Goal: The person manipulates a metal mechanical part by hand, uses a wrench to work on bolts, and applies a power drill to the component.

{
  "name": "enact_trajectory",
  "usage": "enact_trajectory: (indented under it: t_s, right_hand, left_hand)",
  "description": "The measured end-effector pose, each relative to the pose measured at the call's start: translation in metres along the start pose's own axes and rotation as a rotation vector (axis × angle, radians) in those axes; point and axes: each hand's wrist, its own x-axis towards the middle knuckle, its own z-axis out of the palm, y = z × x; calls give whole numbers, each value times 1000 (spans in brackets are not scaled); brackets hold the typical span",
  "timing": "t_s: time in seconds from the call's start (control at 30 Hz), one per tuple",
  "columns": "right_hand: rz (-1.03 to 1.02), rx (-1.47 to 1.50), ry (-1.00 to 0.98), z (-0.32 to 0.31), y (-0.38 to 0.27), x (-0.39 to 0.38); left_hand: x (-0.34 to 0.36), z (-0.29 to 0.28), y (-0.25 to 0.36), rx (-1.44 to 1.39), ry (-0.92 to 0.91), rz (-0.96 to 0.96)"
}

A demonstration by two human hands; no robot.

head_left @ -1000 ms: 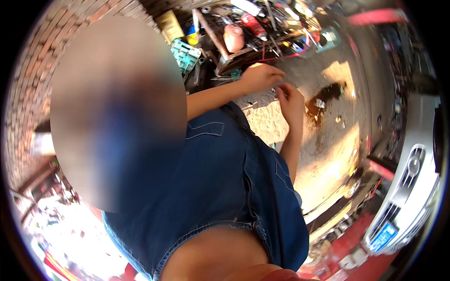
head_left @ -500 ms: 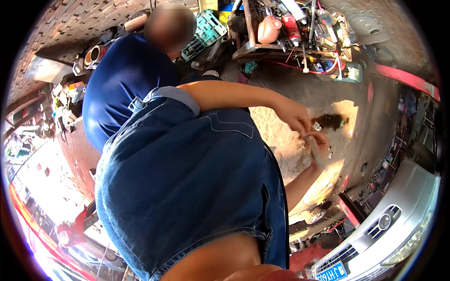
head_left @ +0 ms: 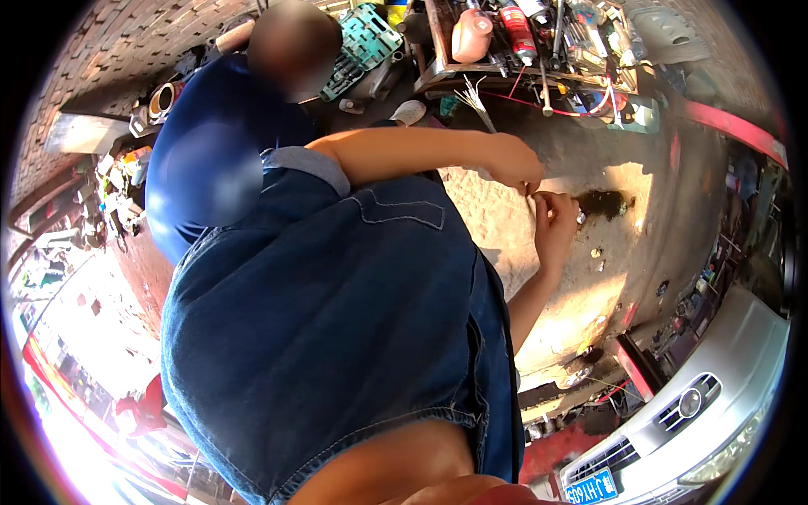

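Observation:
My left hand (head_left: 513, 164) reaches across from the left, fingers bent downward to meet my right hand (head_left: 555, 219), which rises from below with curled, pinched fingers. The fingertips come together over the sunlit concrete floor (head_left: 492, 210); whatever is between them is too small or hidden to name. A bundle of thin pale strands (head_left: 475, 105) shows just beyond my left hand and forearm, its lower end partly behind the arm. A dark oily stain (head_left: 606, 206) lies on the floor to the right of my hands.
A co-worker in dark blue (head_left: 194, 168) is close on my left. A cluttered metal bench (head_left: 446, 71) holds tools, cans and bottles, with a teal tool case (head_left: 370, 42) beside it. A silver car's front (head_left: 715, 353) stands at the right, near red metal beams (head_left: 736, 130). Brick walls border the space.
My hands have shifted from a second ago, lower and rightward, then slightly up and back left over the last half second. The view has swung, showing more of the co-worker and the pale strands.

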Motion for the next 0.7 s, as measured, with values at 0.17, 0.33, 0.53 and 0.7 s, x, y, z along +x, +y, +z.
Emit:
enact_trajectory:
  t_s: [0.17, 0.33, 0.53, 0.7]
  right_hand:
    - [191, 888, -227, -29, 23, 20]
    - [307, 1162, 218, -10, 29, 69]
    - [492, 930, 531, 0, -16, 123]
    - [614, 665, 502, -13, -30, 142]
  left_hand:
    - [32, -50, -2, -944, -358, 38]
    - [62, -78, -16, -883, 165, -130]
    - [82, -94, -43, -564, 408, -124]
    - [88, -105, -50, -383, 283, -266]
